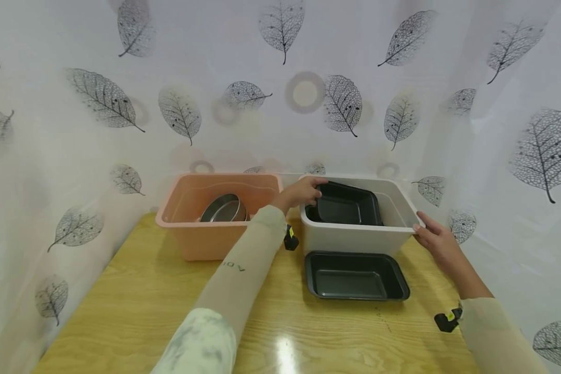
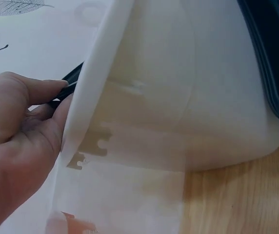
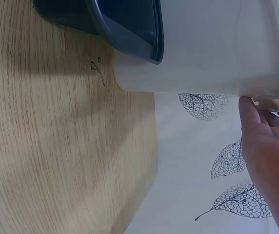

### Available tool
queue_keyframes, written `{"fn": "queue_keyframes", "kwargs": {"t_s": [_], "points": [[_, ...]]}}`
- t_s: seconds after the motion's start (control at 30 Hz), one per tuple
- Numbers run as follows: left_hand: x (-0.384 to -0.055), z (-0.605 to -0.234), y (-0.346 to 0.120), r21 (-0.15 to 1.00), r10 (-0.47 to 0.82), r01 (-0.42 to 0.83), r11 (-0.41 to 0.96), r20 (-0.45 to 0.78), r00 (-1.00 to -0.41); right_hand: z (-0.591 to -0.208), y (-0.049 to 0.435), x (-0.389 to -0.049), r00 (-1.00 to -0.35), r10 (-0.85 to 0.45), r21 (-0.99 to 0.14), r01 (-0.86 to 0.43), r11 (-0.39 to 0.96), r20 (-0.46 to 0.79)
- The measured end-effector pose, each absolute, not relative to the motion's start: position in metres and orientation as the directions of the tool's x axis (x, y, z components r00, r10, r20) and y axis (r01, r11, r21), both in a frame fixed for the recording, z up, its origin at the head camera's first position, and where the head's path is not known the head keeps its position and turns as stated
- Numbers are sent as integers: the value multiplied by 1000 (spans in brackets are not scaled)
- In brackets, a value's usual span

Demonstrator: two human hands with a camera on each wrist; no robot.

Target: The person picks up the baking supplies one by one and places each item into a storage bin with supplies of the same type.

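Observation:
My left hand (image 1: 300,193) pinches the left edge of a black baking pan (image 1: 348,203), which sits tilted inside the white plastic bin (image 1: 355,235). In the left wrist view, thumb and fingers of that hand (image 2: 25,131) grip the dark rim (image 2: 72,80) just past the bin's lip. Part of another dark pan (image 1: 312,214) shows beneath, mostly hidden by the bin wall. My right hand (image 1: 440,244) holds the bin's right front corner by its rim, as the right wrist view shows too. A black loaf pan (image 1: 355,283) lies upright on the table against the bin's front.
Left of the white bin stands a pink-orange plastic bin (image 1: 205,241) with round metal cake tins (image 1: 223,209) leaning in it. Both bins stand at the back of the wooden table (image 1: 135,301), close to a leaf-patterned curtain (image 1: 243,47). Small black devices (image 1: 291,239) hang at my wrists.

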State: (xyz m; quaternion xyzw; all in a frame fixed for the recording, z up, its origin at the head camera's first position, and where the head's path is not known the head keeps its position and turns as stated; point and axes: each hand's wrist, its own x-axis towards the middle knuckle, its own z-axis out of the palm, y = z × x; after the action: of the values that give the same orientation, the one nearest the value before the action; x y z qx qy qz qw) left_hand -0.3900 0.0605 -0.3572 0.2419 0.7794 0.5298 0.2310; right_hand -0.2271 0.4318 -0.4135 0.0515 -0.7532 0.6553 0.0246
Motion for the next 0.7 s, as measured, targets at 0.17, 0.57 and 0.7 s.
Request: {"fn": "queue_keyframes", "kwargs": {"t_s": [0.17, 0.57, 0.7], "points": [[-387, -354, 67, 922, 623, 159, 353, -105, -775, -415, 434, -227, -993, -42, -980, -112, 163, 106], [-389, -355, 71, 903, 590, 129, 411, -155, -792, -415, 431, -228, -994, -35, -988, -111, 111, 108], [-388, -356, 74, 892, 556, 139, 430, -141, -819, -414, 432, -228, -994, -26, -984, -108, 142, 105]]}}
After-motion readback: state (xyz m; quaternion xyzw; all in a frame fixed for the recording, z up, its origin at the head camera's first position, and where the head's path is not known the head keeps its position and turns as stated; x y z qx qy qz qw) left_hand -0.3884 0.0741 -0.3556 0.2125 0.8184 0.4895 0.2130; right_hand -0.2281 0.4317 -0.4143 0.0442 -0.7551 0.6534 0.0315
